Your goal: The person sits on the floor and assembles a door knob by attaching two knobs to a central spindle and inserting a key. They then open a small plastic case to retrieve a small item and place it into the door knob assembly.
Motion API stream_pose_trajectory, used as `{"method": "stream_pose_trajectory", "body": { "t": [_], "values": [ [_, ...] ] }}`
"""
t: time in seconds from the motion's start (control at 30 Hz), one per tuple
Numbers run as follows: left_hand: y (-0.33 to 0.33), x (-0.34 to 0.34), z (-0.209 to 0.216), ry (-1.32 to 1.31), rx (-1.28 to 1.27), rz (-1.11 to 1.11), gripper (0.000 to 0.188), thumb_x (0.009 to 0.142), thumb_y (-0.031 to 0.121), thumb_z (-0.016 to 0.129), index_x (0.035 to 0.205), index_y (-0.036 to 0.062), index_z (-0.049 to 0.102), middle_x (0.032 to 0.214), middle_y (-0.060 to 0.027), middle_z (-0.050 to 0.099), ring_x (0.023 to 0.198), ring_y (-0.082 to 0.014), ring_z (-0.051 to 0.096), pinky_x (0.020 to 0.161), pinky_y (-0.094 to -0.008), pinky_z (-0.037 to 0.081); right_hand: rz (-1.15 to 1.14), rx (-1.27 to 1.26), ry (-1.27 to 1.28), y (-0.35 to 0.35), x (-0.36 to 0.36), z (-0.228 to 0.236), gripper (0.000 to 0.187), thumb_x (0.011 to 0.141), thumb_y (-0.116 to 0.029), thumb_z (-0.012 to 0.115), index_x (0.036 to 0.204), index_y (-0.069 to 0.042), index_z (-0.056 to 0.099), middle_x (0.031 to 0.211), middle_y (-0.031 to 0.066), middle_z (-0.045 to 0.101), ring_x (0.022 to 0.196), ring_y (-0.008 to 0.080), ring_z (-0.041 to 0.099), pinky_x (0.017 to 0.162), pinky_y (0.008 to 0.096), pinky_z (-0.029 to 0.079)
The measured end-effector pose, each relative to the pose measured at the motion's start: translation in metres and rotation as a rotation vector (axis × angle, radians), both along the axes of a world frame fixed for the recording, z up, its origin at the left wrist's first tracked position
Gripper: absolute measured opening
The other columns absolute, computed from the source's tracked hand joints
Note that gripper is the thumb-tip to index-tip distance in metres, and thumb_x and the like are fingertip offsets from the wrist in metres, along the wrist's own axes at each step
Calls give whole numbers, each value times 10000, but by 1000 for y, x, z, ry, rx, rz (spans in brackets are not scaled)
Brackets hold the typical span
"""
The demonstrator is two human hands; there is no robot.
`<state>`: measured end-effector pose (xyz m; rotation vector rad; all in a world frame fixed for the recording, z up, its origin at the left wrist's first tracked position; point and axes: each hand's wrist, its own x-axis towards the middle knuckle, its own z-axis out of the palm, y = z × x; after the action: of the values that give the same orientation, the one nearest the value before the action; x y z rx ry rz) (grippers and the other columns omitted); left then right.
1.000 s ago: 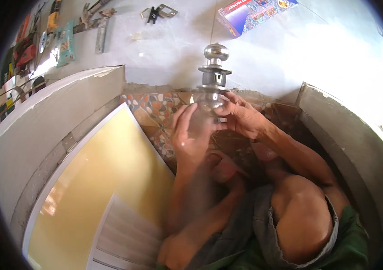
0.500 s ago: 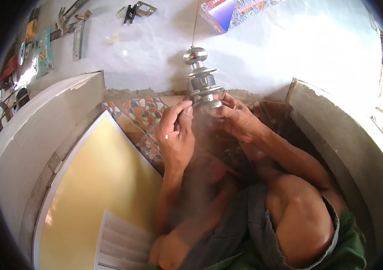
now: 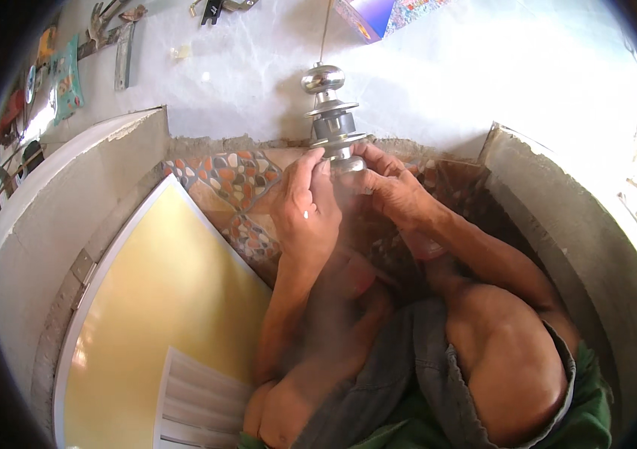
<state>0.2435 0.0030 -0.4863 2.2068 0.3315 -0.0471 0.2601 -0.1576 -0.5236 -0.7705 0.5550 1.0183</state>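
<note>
A silver door knob set point(image 3: 333, 123) stands tilted at the edge of the pale tiled floor, with one round knob at its far end and the other near me. My right hand point(image 3: 393, 193) is closed around the near knob, thumb and fingers on its sides. My left hand point(image 3: 309, 206) is pinched right beside the near round plate, its fingertips against the neck of the knob. Whatever small thing lies between those left fingers is hidden. A small white spot shows on the left hand.
A yellow door panel point(image 3: 161, 269) with a white edge stands at the left, by a concrete wall point(image 3: 56, 172). Another concrete wall point(image 3: 580, 224) rises at the right. Beyond lie a colourful box point(image 3: 378, 16), a metal bar point(image 3: 124, 56), a hammer point(image 3: 98, 24) and a teal packet point(image 3: 68, 82).
My left hand has moved right and up, its fingertips now against the knob set's neck. The right hand keeps its hold on the near knob. The view has shifted slightly.
</note>
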Motion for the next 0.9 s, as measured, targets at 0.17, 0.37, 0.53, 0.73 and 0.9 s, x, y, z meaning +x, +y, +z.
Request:
{"method": "stream_pose_trajectory", "body": {
  "t": [0.17,0.37,0.53,0.73,0.9],
  "values": [
    [1,3,-6,-166,65,-75,111,890,-8,649,994,-39,674,907,-195,712,812,-350,712,711,-390,566,-42,-38,25,4,1,3,374,905,-130,697,1255,-69,581,1036,22,644,913,120,586,786,286,494],
    [6,3,-9,-93,30,-89,99,876,-1,675,970,-29,680,882,-179,716,790,-335,714,690,-387,567,-7,-99,-129,5,-1,-5,384,878,-80,728,1233,-33,589,1052,30,653,940,112,602,828,268,489],
    [7,4,-7,-80,16,-99,94,868,-5,681,959,-30,680,870,-180,714,788,-333,713,698,-387,567,-4,-98,-125,5,1,-3,406,858,-67,763,1221,-16,589,1088,33,656,997,115,607,849,274,492],
    [8,4,-7,-65,47,-124,101,865,-4,686,963,-27,679,864,-177,712,779,-330,709,696,-390,562,-24,-88,-121,6,-1,-6,444,836,-81,809,1215,-23,586,1094,35,656,1001,129,614,878,287,502],
    [10,4,-6,-95,87,-163,107,865,-5,685,972,-13,680,848,-160,702,774,-331,696,686,-404,552,-9,-90,-92,6,0,-4,434,839,-62,804,1211,-23,584,1104,36,651,1008,132,615,883,297,509]
  ]
}}
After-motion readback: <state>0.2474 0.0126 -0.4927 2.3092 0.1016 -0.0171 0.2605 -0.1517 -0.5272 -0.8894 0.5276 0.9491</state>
